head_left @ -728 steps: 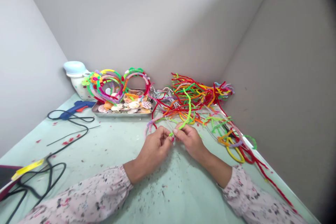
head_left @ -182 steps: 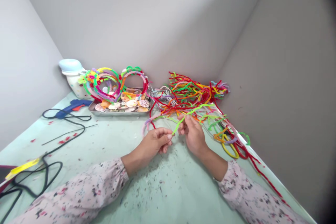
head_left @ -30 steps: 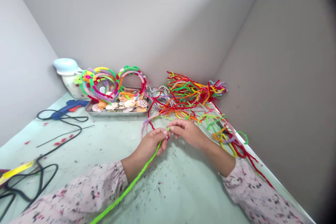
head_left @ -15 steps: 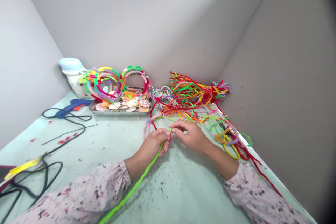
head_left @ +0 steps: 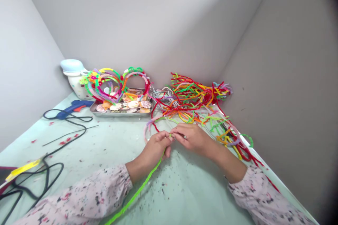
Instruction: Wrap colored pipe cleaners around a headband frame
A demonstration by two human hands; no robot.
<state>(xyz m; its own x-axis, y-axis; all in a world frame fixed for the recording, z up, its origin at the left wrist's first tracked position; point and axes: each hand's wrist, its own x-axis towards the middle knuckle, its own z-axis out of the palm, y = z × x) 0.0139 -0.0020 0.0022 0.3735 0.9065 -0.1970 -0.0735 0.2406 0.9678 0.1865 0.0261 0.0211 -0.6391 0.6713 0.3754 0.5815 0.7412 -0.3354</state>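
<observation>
1. The left hand (head_left: 154, 150) is closed around the lime-green pipe cleaner (head_left: 137, 192), with the thumb and curled fingers pressed together on it just below its upper end.
2. The right hand (head_left: 192, 139) comes in from the other side, thumb and forefinger nearly closed in a tight pinch at that same upper end. The two hands touch at the fingertips, and the exact contact is partly hidden by the fingers.
3. The lime-green pipe cleaner stands out of the left hand's grip at its top and runs down and away past the left wrist, lying across the tabletop and leaving the frame at the bottom edge.
4. A lilac and pink pipe cleaner (head_left: 151, 123) curves just beyond the hands, its lower end near the left hand's knuckles.
5. The tabletop (head_left: 87, 149) is pale mint green, speckled with dark flecks near the hands and with red scraps further left. Both sleeves, pale pink with a dark floral print, rest on it.
6. A tangled pile of multicoloured pipe cleaners (head_left: 195, 93) lies in the far corner, with strands trailing along the right edge of the table.
7. Left of the pile, a metal tray (head_left: 121, 114) holds seashells (head_left: 133, 104), and pipe-cleaner loops (head_left: 116, 84) stand against them.
8. Further left are a white jar (head_left: 75, 84) with a pale blue lid, a blue hot glue gun (head_left: 75, 104) and its black cord (head_left: 54, 154).
9. Plain grey walls (head_left: 277, 59) meet in a corner behind everything.
</observation>
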